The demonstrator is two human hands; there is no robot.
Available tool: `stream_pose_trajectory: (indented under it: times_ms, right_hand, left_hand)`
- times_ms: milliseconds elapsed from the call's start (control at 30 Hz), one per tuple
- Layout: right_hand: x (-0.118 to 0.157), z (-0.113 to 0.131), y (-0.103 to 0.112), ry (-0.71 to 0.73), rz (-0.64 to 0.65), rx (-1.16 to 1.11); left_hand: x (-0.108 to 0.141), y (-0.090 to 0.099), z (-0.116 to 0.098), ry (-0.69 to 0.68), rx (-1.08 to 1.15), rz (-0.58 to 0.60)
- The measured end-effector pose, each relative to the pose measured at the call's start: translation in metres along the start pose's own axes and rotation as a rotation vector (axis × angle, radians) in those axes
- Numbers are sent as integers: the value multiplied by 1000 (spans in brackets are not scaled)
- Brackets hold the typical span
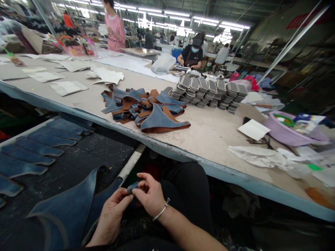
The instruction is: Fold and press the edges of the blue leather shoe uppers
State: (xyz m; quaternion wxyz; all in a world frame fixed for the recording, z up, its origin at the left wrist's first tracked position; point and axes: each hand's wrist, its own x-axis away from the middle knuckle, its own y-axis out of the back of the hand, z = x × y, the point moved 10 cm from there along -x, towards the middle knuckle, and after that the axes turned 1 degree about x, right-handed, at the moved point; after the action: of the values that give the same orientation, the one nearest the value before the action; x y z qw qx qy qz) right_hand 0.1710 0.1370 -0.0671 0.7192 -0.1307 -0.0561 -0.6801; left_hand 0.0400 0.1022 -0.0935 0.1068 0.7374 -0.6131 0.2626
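My left hand (111, 216) and my right hand (149, 193) meet above my lap. Both pinch the narrow end of a blue leather piece (132, 187) between thumb and fingers. The right hand's index finger is raised a little. Whether that end joins the wide blue leather piece (70, 198) at lower left is hidden behind my left hand. On the black board (96, 150) to the left, several blue leather pieces (42, 143) lie in an overlapping row.
The long table (209, 139) runs ahead of me. It bears a heap of blue-and-brown leather pieces (166, 120), stacked grey pads (202, 85), white sheets (68, 88) and a purple basin (290, 134). Across it, a person in black (193, 57) works and one in pink (115, 31) stands.
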Motion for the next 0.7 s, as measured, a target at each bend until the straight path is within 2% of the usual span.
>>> stream_pose_trajectory:
  times_ms: [133, 267, 433, 533, 633, 700]
  right_hand:
    - [-3, -4, 1, 24, 38, 81]
    - [-2, 0, 1, 103, 77, 206]
    - [1, 10, 1, 163, 74, 279]
    - [-3, 2, 0, 88, 96, 173]
    - [-9, -19, 1, -64, 114, -14]
    - [-10, -31, -2, -141, 164, -45]
  left_hand:
    - [5, -13, -4, 48, -52, 84]
    - [0, -10, -8, 82, -201, 129]
    - [-12, -6, -16, -59, -566, 234]
    - [-13, -3, -26, -181, -716, 192]
    - [-9, -1, -38, -284, -789, 109]
    - [-5, -1, -44, -332, -823, 77]
